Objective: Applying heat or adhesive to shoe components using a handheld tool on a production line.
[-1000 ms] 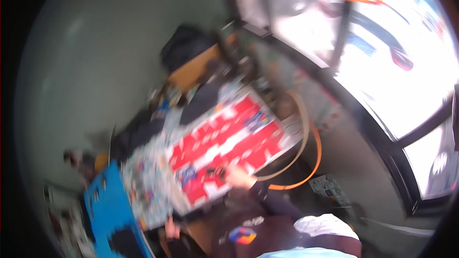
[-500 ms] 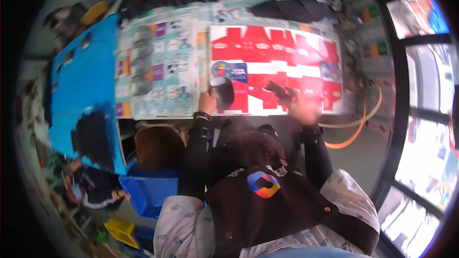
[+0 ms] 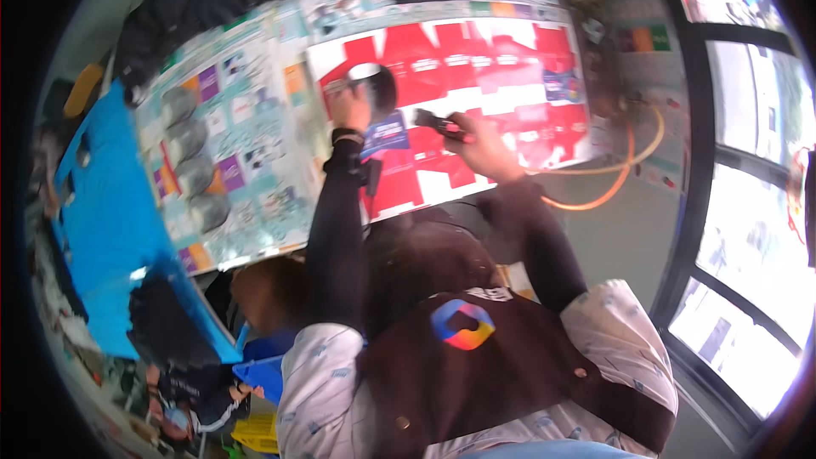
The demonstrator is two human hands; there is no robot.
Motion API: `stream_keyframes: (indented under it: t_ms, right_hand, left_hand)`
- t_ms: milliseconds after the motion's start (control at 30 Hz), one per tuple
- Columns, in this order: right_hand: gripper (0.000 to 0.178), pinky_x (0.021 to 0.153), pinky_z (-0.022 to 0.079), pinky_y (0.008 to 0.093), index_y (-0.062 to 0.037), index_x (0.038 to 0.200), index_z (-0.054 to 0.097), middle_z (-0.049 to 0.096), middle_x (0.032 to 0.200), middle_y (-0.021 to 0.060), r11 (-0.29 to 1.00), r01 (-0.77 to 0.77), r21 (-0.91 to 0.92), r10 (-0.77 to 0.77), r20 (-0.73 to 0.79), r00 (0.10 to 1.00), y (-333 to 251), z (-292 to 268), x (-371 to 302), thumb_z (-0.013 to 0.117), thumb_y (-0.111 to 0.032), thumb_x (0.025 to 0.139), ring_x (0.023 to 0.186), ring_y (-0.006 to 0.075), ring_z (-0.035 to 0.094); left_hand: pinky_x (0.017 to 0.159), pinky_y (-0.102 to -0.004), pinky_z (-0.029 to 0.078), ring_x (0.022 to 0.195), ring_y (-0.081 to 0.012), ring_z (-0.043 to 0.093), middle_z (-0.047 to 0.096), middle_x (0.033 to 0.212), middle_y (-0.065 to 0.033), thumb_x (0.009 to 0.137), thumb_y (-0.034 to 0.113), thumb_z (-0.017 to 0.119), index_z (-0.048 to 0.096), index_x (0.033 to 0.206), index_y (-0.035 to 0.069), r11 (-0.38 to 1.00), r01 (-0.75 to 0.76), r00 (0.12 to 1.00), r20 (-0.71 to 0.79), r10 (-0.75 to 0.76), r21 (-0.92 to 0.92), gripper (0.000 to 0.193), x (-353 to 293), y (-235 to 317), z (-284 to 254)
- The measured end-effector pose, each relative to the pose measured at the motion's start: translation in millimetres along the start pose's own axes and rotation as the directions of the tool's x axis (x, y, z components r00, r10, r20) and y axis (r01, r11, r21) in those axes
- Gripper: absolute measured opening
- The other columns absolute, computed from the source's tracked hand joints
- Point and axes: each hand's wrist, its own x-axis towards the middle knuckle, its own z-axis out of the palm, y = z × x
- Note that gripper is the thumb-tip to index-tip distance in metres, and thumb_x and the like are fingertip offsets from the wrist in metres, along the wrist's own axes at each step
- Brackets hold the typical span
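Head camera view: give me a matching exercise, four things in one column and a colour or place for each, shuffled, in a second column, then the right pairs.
Things:
1. printed sheet under the hands
2. hose
3. board
4. dark tool

Colour or place:
A. orange, at the table's right edge
B. in the right hand
C. red and white
D. bright blue, on the left

Pairs: 1-C, 2-A, 3-D, 4-B

We are pressing our left hand (image 3: 355, 107) on a dark round object (image 3: 374, 85) while our right hand (image 3: 478, 141) is gripping a dark tool (image 3: 438, 125) over the red printed sheet (image 3: 510, 76).
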Motion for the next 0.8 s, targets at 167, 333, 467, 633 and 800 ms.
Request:
stream_keyframes:
  t_ms: [167,333,467,633,800]
  right_hand:
    - [0.03,0.079,0.053,0.049,0.0007,0.109,0.068,0.069,0.099,0.0276,0.995,0.065,0.076,-0.065,0.001,0.998,-20.1,7.3,58.7,0.065,-0.014,0.083,0.095,0.0467,0.066]
    - [0.031,0.081,0.052,0.0525,-0.001,0.106,0.069,0.069,0.093,0.0262,0.998,0.063,0.009,-0.062,-0.006,0.998,-13.6,17.6,82.4,0.063,-0.017,0.08,0.092,0.0469,0.065]
    - [0.031,0.081,0.052,0.053,-0.0011,0.103,0.069,0.068,0.09,0.0269,0.999,0.05,-0.013,-0.05,-0.031,0.998,-10.7,28.0,90.9,0.063,-0.019,0.079,0.092,0.0475,0.065]
    - [0.028,0.081,0.051,0.0539,0.0001,0.1,0.07,0.067,0.09,0.0292,0.996,0.008,0.091,-0.002,-0.064,0.998,-9.6,30.7,92.9,0.059,-0.018,0.081,0.092,0.0485,0.064]
    - [0.027,0.08,0.052,0.0529,0.0004,0.1,0.069,0.068,0.089,0.029,0.995,0.102,-0.014,-0.103,-0.111,0.988,-7.7,37.1,104.7,0.059,-0.017,0.082,0.091,0.0481,0.065]
  left_hand:
    - [0.085,-0.0572,0.05,0.088,-0.0493,0.065,0.07,0.085,-0.0282,0.093,0.043,0.067,0.069,0.09,-0.002,0.971,0.116,0.993,0.002,-0.118,-0.21,0.045,-16.3,3.1,-14.9]
    - [0.084,-0.0523,0.053,0.095,-0.0443,0.068,0.073,0.1,-0.0226,0.091,0.038,0.069,0.069,0.102,0.0,0.98,0.152,0.988,0.049,-0.147,-0.127,0.039,-31.8,20.2,-19.5]
    - [0.088,-0.0505,0.053,0.1,-0.0426,0.066,0.071,0.102,-0.0226,0.088,0.03,0.072,0.067,0.111,0.0,0.947,0.224,0.973,0.11,-0.204,-0.229,0.038,-38.2,7.5,-27.3]
    - [0.078,-0.0481,0.055,0.091,-0.037,0.072,0.073,0.096,-0.0193,0.091,0.032,0.073,0.068,0.102,0.002,0.982,0.118,0.992,0.069,-0.109,-0.144,0.033,-40.0,10.2,-27.1]
    - [0.083,-0.0473,0.056,0.095,-0.0398,0.069,0.07,0.106,-0.0231,0.091,0.035,0.072,0.067,0.115,-0.002,0.967,0.174,0.98,0.129,-0.152,-0.186,0.045,-37.0,10.1,-32.8]
